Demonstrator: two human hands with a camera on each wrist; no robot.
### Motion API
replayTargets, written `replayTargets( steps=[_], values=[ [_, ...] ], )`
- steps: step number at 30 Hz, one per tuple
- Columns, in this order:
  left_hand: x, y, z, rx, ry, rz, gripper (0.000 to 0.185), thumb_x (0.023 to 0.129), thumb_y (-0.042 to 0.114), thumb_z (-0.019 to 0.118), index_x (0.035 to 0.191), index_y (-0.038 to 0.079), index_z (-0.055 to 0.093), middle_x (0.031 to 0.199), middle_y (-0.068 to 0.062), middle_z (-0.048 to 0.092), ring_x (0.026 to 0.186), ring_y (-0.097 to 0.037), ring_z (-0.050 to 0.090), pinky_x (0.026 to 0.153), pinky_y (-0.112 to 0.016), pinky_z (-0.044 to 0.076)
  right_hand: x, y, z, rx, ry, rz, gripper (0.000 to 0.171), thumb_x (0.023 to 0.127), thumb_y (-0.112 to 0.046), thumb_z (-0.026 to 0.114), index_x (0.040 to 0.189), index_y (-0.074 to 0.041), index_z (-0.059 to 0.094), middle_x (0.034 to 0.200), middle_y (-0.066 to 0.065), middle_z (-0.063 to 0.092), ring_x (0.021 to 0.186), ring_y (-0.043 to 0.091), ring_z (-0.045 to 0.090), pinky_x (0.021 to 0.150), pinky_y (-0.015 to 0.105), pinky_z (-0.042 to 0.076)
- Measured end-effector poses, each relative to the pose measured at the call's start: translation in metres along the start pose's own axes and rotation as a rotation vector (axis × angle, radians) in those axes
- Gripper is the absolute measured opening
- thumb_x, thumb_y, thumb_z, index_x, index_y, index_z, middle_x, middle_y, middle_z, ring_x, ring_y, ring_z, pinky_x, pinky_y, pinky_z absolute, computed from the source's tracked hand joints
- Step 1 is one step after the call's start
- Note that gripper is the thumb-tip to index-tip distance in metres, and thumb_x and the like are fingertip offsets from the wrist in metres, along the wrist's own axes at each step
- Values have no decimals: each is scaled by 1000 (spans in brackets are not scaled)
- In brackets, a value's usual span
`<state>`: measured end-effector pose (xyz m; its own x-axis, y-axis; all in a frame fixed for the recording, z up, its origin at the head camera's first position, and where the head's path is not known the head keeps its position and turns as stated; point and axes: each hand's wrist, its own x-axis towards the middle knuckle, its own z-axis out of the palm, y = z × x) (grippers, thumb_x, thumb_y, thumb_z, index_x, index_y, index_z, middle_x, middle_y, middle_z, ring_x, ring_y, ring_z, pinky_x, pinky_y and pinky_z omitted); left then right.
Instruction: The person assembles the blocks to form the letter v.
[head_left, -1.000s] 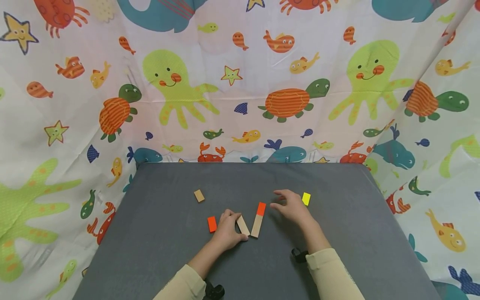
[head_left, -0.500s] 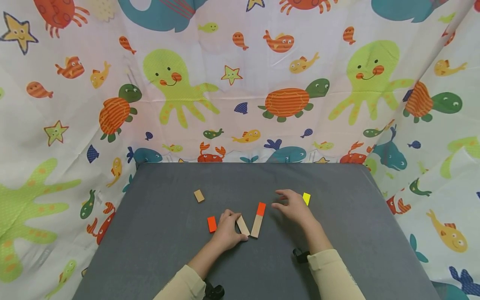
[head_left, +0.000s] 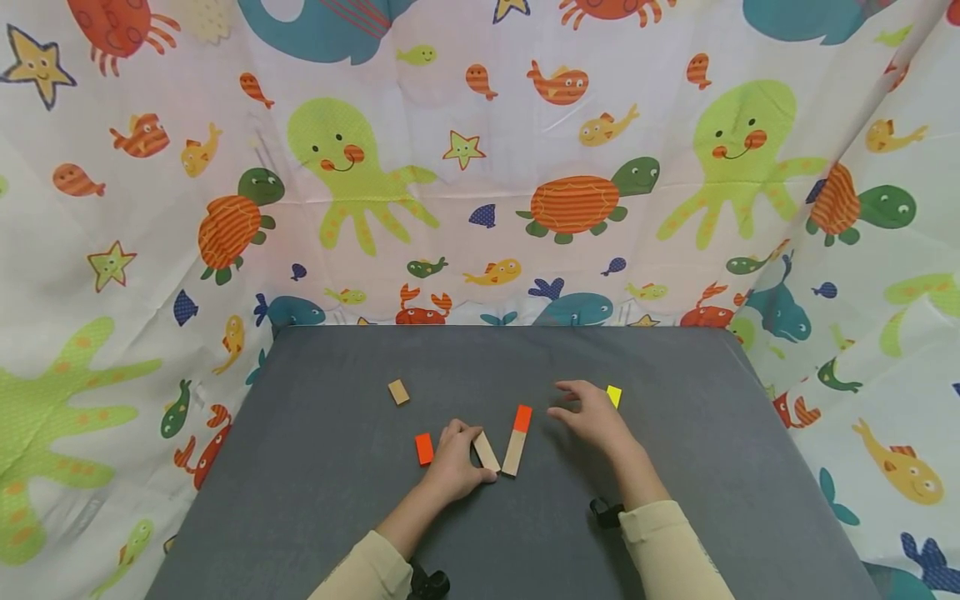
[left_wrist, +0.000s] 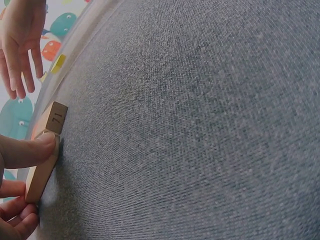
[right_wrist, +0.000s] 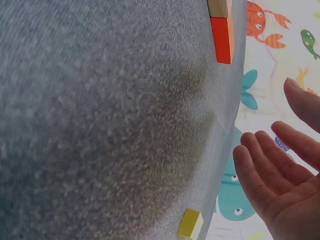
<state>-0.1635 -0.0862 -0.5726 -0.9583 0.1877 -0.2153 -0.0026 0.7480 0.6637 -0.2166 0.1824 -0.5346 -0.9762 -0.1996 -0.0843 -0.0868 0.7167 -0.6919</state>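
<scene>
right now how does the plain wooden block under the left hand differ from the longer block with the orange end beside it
The plain wooden block is shorter and all bare wood; the longer orange-tipped wooden block has one orange end. The left hand holds the plain block, while the orange-tipped one lies untouched. They lean opposite ways. Both lie flat on the grey table.

Left hand (left_wrist: 15,190) on wooden block (left_wrist: 46,150)

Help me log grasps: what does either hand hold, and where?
Left hand grips the plain wooden block along its long sides; right hand holds nothing.
</scene>
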Motion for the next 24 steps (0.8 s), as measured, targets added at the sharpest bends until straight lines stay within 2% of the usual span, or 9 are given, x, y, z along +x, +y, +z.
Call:
replayTargets(
  steps=[13, 24],
  values=[
    [-1, 2, -1, -4, 4, -1, 82, 68, 25, 95, 139, 6, 59, 122, -5, 51, 115, -23, 48, 99, -44, 48, -4, 5, -5, 14, 3, 51, 60, 90, -27, 77, 142, -4, 56, 141, 19, 57, 121, 36, 61, 99, 54, 50],
    [1, 3, -2, 4, -1, -4, 82, 68, 26, 95, 139, 6, 59, 121, -5, 51, 114, -22, 48, 98, -43, 48, -2, 13, -10, 25, 13, 48, 59, 91, -26, 77, 141, -2, 56, 140, 21, 57, 120, 39, 62, 98, 54, 51]
  ],
)
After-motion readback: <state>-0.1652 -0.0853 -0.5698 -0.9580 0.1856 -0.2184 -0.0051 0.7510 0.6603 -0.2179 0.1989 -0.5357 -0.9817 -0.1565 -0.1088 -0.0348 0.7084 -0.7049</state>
